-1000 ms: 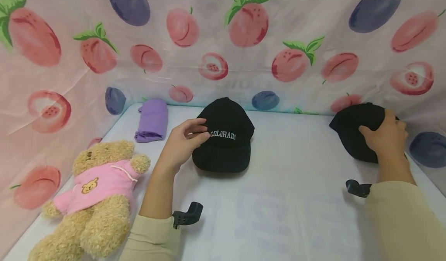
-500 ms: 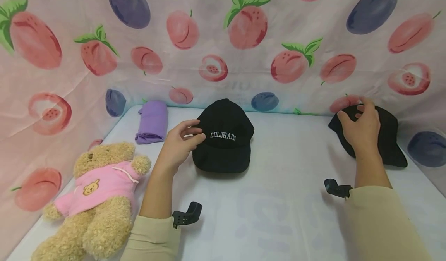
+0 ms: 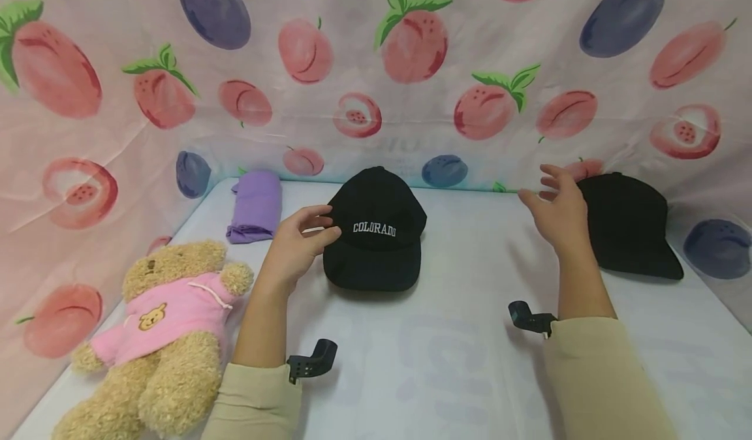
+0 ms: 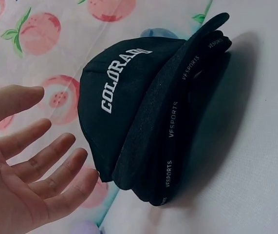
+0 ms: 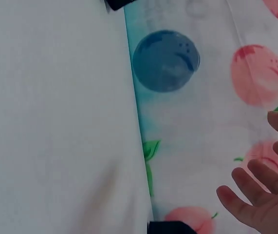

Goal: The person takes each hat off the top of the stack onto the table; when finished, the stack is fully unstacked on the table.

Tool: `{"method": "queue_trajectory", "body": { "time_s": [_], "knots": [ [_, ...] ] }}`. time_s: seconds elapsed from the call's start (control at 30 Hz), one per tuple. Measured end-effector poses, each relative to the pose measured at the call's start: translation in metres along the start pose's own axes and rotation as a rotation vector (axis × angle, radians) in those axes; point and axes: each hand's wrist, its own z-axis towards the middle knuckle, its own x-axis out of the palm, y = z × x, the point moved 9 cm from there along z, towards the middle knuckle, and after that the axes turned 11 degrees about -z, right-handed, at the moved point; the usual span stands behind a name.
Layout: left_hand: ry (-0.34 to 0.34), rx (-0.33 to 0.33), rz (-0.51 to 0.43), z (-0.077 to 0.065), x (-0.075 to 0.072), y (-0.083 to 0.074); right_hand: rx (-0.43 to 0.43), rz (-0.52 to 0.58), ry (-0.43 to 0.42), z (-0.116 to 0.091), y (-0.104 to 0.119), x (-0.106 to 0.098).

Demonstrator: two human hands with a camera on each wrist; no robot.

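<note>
- Counting 2 black caps on the white table (image 3: 470,342): the COLORADO cap (image 3: 376,257) near the middle, brim toward the person, and the second cap (image 3: 631,228) over at the right.
- 2 bare hands out, and here's the left hand (image 3: 296,244), fingers spread and loosely bent, just beside the COLORADO cap; whether a fingertip touches it, I cannot tell.
- Over to the right hand (image 3: 561,215): fingers spread too, just left of the second cap.
- 1 teddy bear (image 3: 179,375) lies on the left in 1 pink top (image 3: 182,303), and 1 folded purple cloth (image 3: 256,205) sits behind it.
- 2 beige sleeves (image 3: 252,401), 2 black wrist cameras (image 3: 313,361), 1 at each arm.
- Now the left wrist view, and what a bonus: VESPORTS lettering (image 4: 173,119) repeated at least 4 times beneath the brim, hidden from the head view.
- Right wrist view: all 5 digits against the fruit-print sheet (image 5: 192,131), plus 2 dark shapes (image 5: 170,228) cropped too tightly to name.
</note>
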Motion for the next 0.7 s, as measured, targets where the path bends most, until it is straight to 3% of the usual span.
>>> {"method": "queue_trajectory", "body": {
  "time_s": [0.23, 0.7],
  "knots": [
    [0.004, -0.011, 0.002, 0.0, -0.001, 0.002, -0.074, 0.053, 0.061, -0.008, 0.017, 0.022],
    [-0.014, -0.012, 0.014, 0.003, -0.003, 0.007, -0.144, 0.107, 0.23, -0.024, 0.047, 0.072]
  ]
}}
